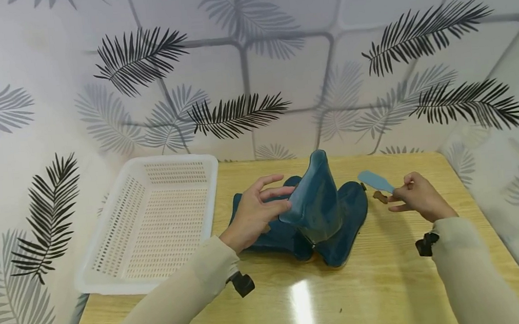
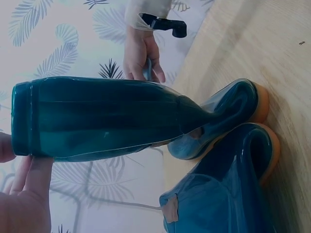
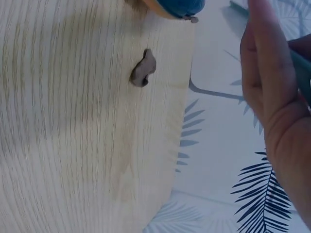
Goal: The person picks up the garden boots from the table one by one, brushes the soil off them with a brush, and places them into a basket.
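Observation:
Two teal rubber rain boots with orange-brown soles are on the wooden table. One rain boot [image 1: 317, 203] stands with its shaft up, and my left hand [image 1: 260, 211] grips the rim of its shaft between thumb and fingers. Beside it the other rain boot [image 1: 271, 238] lies on its side; in the left wrist view a brown patch [image 2: 170, 208] shows on that boot [image 2: 209, 199]. To the right, my right hand [image 1: 417, 197] pinches the handle of a flat light-blue scraper [image 1: 374, 181], its blade pointing toward the boots. A brown mud-like lump [image 3: 144, 69] lies on the table near the scraper.
A white perforated plastic basket [image 1: 212, 202] stands at the left of the table [image 1: 368, 296]. Behind rises a wall [image 1: 288, 72] covered with leaf-patterned sheeting. A small dark speck [image 1: 340, 310] lies near the front of the table.

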The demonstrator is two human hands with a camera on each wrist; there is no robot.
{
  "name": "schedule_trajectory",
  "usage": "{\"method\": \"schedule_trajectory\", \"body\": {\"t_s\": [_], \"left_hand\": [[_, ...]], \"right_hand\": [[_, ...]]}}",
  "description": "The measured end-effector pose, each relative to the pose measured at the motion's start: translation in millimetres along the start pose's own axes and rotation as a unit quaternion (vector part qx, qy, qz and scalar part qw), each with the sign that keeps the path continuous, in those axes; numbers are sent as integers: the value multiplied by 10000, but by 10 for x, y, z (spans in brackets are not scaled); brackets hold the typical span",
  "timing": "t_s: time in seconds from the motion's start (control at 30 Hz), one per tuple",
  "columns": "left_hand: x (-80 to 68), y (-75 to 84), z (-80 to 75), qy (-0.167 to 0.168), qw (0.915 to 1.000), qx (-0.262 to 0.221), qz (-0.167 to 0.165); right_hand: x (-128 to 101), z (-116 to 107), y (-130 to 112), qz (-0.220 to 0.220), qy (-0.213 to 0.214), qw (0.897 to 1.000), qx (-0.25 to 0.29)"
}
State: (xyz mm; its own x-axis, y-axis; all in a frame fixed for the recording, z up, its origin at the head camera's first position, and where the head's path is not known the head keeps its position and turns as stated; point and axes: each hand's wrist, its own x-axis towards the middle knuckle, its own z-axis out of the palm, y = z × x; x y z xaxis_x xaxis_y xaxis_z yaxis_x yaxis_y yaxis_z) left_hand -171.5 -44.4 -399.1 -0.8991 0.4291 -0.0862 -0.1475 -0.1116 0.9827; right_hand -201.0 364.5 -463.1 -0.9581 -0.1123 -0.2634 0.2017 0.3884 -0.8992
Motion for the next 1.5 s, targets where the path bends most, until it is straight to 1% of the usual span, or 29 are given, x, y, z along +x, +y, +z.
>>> {"method": "schedule_trajectory", "body": {"t_s": [0.07,0.17,0.37,0.47,0.53,0.63,0.7,0.77,0.83,0.97,1.07,1.13,1.23,1.37,1.5], "left_hand": [[3,5,4,47,10000,-32,19],[9,10,10,149,9999,-46,39],[13,11,18,279,9996,-77,-5],[15,8,26,273,9996,-13,-1],[17,6,41,233,9997,56,12],[20,6,77,211,9997,146,24],[22,10,109,264,9995,180,41],[38,12,150,338,9993,101,142],[66,18,206,368,9988,-27,315],[153,39,351,277,9961,-422,723],[231,63,489,167,9941,-601,889],[277,90,585,105,9937,-597,946],[346,160,698,55,9931,-457,1080],[438,274,779,94,9907,-152,1350],[524,401,831,142,9881,-94,1527]], "right_hand": [[-1,27,-4,-56,-102,9999,117],[-14,43,26,56,-161,9998,137],[-98,-43,145,377,113,9992,-102],[-107,-61,190,329,254,9991,-116],[-104,-57,210,237,313,9992,-32],[-102,-35,229,174,245,9994,195],[-111,-21,234,213,168,9993,264],[-129,-15,235,283,176,9992,220],[-154,-22,235,336,228,9991,112],[-205,-49,225,303,280,9991,88],[-255,-77,224,225,242,9993,176],[-293,-97,228,193,242,9993,226],[-329,-124,226,160,271,9992,256],[-357,-142,206,125,288,9992,239],[-395,-165,188,57,306,9993,207]]}}
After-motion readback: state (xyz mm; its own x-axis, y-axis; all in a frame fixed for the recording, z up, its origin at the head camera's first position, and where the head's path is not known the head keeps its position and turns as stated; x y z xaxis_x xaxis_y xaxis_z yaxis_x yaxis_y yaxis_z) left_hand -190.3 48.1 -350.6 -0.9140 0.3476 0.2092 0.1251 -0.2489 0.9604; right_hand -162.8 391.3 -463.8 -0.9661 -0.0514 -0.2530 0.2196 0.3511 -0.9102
